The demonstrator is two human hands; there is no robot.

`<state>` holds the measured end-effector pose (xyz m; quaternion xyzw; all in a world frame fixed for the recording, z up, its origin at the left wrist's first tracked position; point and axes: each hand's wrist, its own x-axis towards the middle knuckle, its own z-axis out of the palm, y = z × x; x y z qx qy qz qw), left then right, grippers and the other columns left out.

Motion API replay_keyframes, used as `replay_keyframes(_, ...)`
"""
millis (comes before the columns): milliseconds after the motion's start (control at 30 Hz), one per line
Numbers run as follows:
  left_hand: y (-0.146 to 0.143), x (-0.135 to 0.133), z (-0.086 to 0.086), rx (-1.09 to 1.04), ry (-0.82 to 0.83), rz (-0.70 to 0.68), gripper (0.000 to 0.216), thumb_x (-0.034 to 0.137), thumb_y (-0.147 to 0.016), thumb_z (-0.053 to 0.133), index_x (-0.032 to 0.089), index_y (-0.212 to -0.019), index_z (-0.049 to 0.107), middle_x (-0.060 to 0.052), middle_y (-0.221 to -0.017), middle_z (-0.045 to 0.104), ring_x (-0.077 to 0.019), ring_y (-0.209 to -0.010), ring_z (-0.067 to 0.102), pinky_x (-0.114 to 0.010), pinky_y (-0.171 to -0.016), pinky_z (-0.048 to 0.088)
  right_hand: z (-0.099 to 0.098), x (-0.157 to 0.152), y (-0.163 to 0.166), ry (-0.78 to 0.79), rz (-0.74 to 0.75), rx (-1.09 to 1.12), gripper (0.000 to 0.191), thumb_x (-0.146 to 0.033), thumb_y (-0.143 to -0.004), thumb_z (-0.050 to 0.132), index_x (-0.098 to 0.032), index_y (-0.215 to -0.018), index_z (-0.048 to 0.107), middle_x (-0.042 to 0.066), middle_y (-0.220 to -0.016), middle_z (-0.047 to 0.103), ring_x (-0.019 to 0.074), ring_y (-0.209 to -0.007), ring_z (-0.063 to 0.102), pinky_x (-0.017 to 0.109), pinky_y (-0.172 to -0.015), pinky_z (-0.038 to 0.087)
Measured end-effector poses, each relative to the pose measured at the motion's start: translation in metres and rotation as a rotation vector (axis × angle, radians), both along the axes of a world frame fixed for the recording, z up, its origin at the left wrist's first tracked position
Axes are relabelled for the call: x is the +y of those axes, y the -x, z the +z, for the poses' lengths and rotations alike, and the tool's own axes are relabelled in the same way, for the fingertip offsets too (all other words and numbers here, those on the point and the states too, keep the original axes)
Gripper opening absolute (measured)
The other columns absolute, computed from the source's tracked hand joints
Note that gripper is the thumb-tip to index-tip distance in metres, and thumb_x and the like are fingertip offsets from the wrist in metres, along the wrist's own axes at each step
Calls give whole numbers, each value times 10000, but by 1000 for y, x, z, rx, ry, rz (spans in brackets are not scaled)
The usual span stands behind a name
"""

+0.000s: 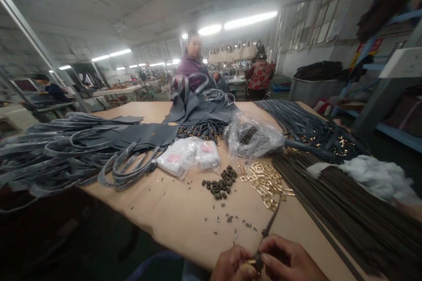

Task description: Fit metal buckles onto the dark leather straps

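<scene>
At the table's front edge my left hand (232, 263) is closed around a small gold buckle (252, 262). My right hand (290, 258) pinches a narrow dark strap (272, 220) right beside the buckle; fingers hide how the two meet. From the hands the strap runs away over the table, with a dark keeper loop (264, 232) around it. Its far end reaches a heap of gold buckles (263, 178). Left of that heap lies a pile of small dark loops (222, 183). Small dark scraps (230, 218) are scattered nearer to me.
Long dark strips (343, 215) cover the right side, with white cloth (379, 175) on them. Plastic bags (253, 138) and white packets (187, 158) lie mid-table (178, 215). Grey-blue handled panels (132, 136) fill the left. Across the table stands a person in purple (193, 70).
</scene>
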<state>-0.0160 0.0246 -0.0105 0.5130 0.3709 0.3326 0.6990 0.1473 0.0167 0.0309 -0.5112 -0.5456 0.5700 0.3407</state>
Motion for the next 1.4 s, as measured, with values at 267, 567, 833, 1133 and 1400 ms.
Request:
replay_keyframes(267,-4,-6,16,-167,82,-61,329,411,-731,553,98,-809,488,-39,-586,626,-97,-397,582,-138,-362,407,9,-5,-3,-11,44,57,237,-346,-734,544,-119,-741,610,20,-626,584,131,-589,533,239,-562,412)
replay_keyframes(567,-8,-2,1,-349,44,-107,257,346,-772,534,120,-873,464,-27,-586,646,-107,-408,603,-124,-360,428,4,-1,-3,99,17,236,308,-431,-651,611,-143,-632,502,-39,-532,481,88,-483,439,218,-480,349)
replay_keyframes(833,-10,-1,10,-163,-9,-126,300,415,-772,499,118,-801,470,-10,-514,591,-97,-408,578,-144,-389,426,1,0,-4,34,77,116,229,-357,-698,561,-158,-642,461,-40,-555,472,95,-527,419,213,-495,332)
replay_keyframes(1133,-10,-5,16,257,-220,-51,301,378,-780,475,123,-932,529,13,-568,527,-67,-419,456,-157,-399,374,-4,-7,11,-22,-51,-157,114,-210,-702,501,-172,-600,465,-41,-550,471,110,-546,433,211,-508,343)
replay_keyframes(1400,-10,-5,26,435,-286,0,273,367,-792,464,132,-849,591,5,-601,528,-73,-445,425,-175,-432,349,-3,-13,16,-78,-56,-171,186,-291,-781,436,-170,-661,510,-5,-615,541,146,-616,504,237,-567,385)
